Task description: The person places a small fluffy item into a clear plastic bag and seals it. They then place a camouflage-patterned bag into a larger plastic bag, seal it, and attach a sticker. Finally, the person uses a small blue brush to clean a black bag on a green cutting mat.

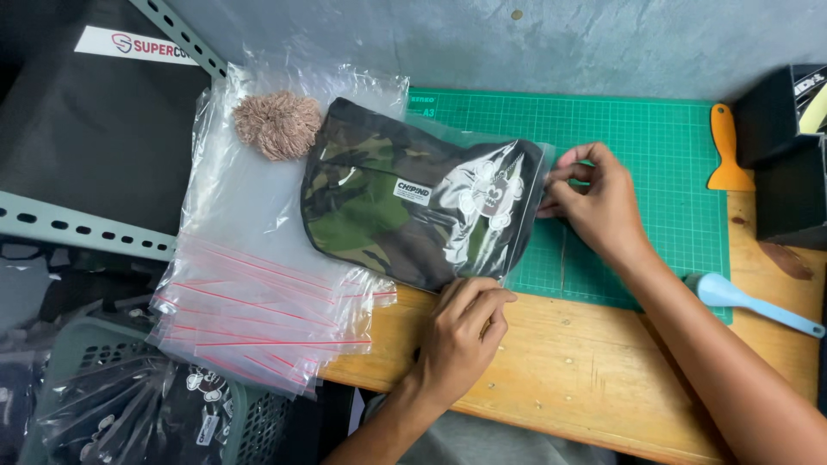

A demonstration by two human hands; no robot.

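**user1:** fingertips of the right hand (596, 200) were pinched together on the open end of the clear zip bag (517, 185), right at its edge over the green cutting mat (655, 146). looked like a tight closed pinch, thumb against the first fingers, holding just the plastic lip.

**user2:** and the other one? left hand (465, 331) had its fingers curled down flat on the bag's lower corner, pressing it where the mat meets the wooden table (568, 370). more of a hold-down than a grab, i couldn't tell if anything was actually between the fingers.

**user1:** yeah. inside the bag was the camo cloth item (379, 202) with a small white label and a pale print near the open end. it was fully in, lying flat, partly on the mat and partly over the stack of empty zip bags (258, 319) with red seal lines.

**user2:** so my read: stuffing part done, closing the seal was what was left. couldn't see if the strip was pressed shut anywhere.

**user1:** same. fluffy tan ball (277, 125) sat on the stack, orange scraper (726, 146) and light blue tool (749, 301) off right, green basket (112, 396) of bagged dark items below left.
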